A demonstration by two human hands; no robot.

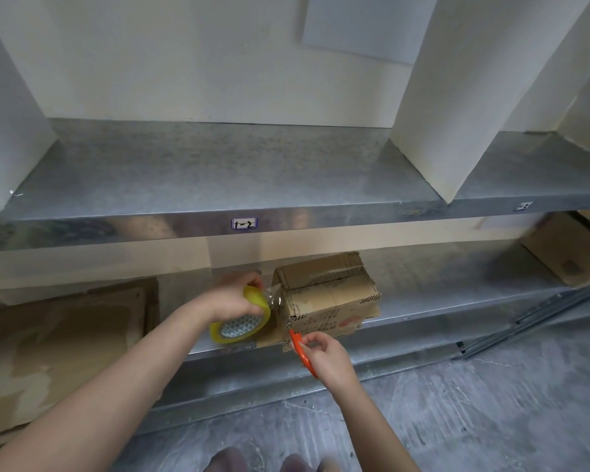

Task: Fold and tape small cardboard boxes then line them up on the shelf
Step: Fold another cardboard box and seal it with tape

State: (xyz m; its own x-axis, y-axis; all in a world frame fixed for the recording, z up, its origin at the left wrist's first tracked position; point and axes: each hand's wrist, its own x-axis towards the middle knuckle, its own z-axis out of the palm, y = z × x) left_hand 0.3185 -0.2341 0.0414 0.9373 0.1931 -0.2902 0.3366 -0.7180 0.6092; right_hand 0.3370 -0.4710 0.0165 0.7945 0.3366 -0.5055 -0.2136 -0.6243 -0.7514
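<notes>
Item 1. Floor [491, 403]: grey and mottled, across the bottom of the frame. Two dark blurred shapes at bottom centre are probably the person's knees [239, 459].

Item 2. Right hand [331, 359]: lower centre, fingers curled round orange-handled scissors [302, 349]. The metal tip points up and left and meets the lower left corner of the box. Whether the blades are parted cannot be told.

Item 3. Left hand [232, 298]: centre of the frame, forearm entering from the lower left. It is clenched over the top of a yellow tape roll [242, 321], which is held tilted just left of the box.

Item 4. Strip of clear tape [276, 301]: short and crinkled, running from the roll to the left face of the box.

Item 5. Cardboard box [331, 301]: small and brown, standing on the lower shelf [440, 301] at centre frame, near the shelf's front edge. The top flaps are folded over, and there is red and dark printing on the near face.

Item 6. Flat cardboard [65, 335]: a brown stack of sheets lying at the left of the frame, beside the left forearm.

Item 7. Second carton [569, 257]: brown, at the right edge on the lower level, partly cut off by the frame.

Item 8. Upper shelf [218, 172]: galvanised metal, spanning the middle of the frame. A small label [244, 223] on its front lip is handwritten "1-2".

Item 9. Divider panels [457, 97]: white, standing upright on the upper shelf at upper right.

Item 10. Back wall [184, 63]: white, behind the upper shelf
</notes>
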